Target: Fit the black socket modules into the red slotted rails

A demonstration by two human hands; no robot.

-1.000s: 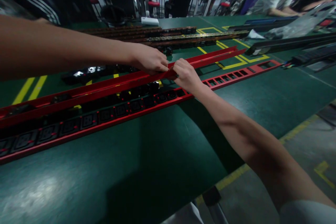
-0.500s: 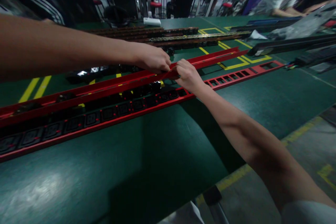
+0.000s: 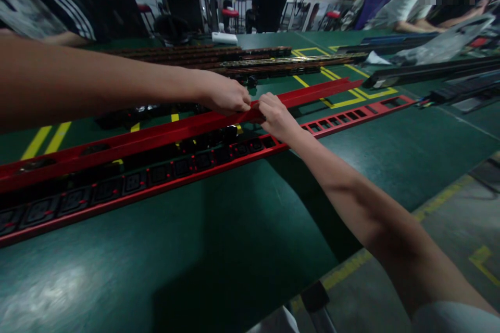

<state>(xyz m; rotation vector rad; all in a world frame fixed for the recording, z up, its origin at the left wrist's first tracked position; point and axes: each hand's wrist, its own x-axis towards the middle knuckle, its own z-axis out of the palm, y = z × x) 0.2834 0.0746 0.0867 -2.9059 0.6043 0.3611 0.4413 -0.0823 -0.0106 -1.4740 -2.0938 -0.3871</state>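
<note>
The red U-shaped channel [image 3: 191, 124] lies above the green tabletop [image 3: 242, 218], its long axis running from the left edge, slightly upward, to an open end pointing far right. Left hand [image 3: 228, 97] and right hand [image 3: 275, 115] pinch it near mid-length, knuckles almost meeting, fingertips partly hidden. The red socket strip [image 3: 203, 160] lies nearly parallel, nearer the wearer.

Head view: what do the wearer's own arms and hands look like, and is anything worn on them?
Both the left hand and right hand are ungloved. The left arm shows no sleeve; the right arm is bare up to a pale, whitish sleeve. No watch shows on either wrist.
</note>
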